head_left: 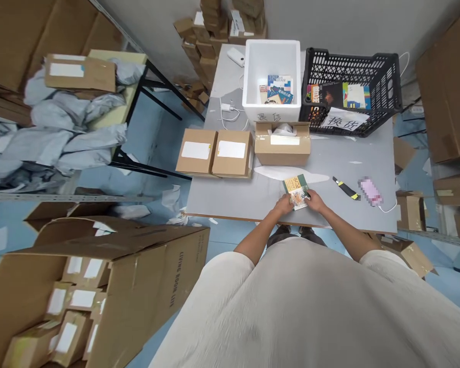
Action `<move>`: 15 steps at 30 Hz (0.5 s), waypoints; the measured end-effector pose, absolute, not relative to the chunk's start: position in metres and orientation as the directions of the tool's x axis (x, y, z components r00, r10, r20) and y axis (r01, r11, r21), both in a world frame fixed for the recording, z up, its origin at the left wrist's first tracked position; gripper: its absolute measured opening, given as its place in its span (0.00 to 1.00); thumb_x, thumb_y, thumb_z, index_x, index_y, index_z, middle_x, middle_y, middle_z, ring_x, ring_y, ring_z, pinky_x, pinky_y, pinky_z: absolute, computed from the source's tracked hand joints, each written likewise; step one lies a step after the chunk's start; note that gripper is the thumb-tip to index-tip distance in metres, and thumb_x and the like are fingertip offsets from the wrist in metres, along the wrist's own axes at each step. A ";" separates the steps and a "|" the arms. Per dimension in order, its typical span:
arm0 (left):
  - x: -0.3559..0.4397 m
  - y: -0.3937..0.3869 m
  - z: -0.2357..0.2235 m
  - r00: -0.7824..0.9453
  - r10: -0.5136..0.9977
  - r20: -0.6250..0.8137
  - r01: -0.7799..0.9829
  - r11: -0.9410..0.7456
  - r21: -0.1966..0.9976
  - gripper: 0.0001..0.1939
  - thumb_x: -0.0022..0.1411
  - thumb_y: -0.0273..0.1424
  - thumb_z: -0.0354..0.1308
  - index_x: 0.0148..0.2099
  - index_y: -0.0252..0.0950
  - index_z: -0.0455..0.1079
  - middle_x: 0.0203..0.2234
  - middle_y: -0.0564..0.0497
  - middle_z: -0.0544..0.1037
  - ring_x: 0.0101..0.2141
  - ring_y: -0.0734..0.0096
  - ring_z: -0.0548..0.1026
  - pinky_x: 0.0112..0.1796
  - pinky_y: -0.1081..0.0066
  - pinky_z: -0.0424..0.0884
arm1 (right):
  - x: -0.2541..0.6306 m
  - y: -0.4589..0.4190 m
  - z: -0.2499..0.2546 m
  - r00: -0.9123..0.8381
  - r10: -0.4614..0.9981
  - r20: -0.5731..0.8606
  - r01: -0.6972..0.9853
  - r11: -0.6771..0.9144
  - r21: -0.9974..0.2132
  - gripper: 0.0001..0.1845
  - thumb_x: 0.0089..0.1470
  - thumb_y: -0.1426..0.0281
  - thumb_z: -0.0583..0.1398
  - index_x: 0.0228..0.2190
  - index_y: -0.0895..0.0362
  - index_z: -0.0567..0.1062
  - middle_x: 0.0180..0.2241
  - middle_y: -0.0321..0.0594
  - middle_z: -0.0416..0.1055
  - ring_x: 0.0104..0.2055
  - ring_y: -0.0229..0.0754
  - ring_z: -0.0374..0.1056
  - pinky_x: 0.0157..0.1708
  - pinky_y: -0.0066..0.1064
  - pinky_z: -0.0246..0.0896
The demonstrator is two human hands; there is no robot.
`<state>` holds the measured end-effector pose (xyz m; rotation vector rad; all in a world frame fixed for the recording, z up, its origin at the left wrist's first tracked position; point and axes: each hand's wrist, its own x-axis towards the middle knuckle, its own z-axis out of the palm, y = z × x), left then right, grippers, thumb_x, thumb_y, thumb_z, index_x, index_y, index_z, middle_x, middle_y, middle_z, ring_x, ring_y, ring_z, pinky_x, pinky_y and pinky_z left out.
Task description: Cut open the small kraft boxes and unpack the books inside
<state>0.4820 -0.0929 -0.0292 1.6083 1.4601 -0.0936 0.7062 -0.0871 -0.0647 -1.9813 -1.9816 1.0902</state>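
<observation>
- Held a small green-and-yellow book (297,187) near the middle of the counter's (230,198) near edge; could not tell whether resting on the surface or slightly lifted.
- Looked like a paperback: probably light, easily managed in one hand.
- Seemed likely to flex across the cover and stiffen along the spine, and perhaps to slip a little, given a glossy finish.
- Appeared sturdy overall, with corners and page edges judged most prone to creasing.
- Seemed best gripped at both sides, thumbs on top, remaining fingers beneath.
- Grasped the book's near left part with fingers of the left hand (284,205), closed on it.
- Grasped the right side with fingers of the right hand (316,201), apparently spread only as far as the book's thickness; could not see beneath.
- Held it left of a utility knife (346,188), and nearer the front edge than an open carton (282,152).
</observation>
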 end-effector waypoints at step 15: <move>0.527 -0.078 -0.052 0.327 0.784 -0.527 0.599 0.260 0.757 0.30 0.63 0.27 0.62 0.67 0.37 0.72 0.70 0.41 0.72 0.67 0.54 0.74 0.68 0.59 0.69 | 0.744 -0.091 -0.082 0.284 0.770 -0.571 0.227 -0.633 -0.740 0.26 0.56 0.71 0.63 0.57 0.58 0.79 0.58 0.53 0.82 0.59 0.51 0.79 0.61 0.45 0.75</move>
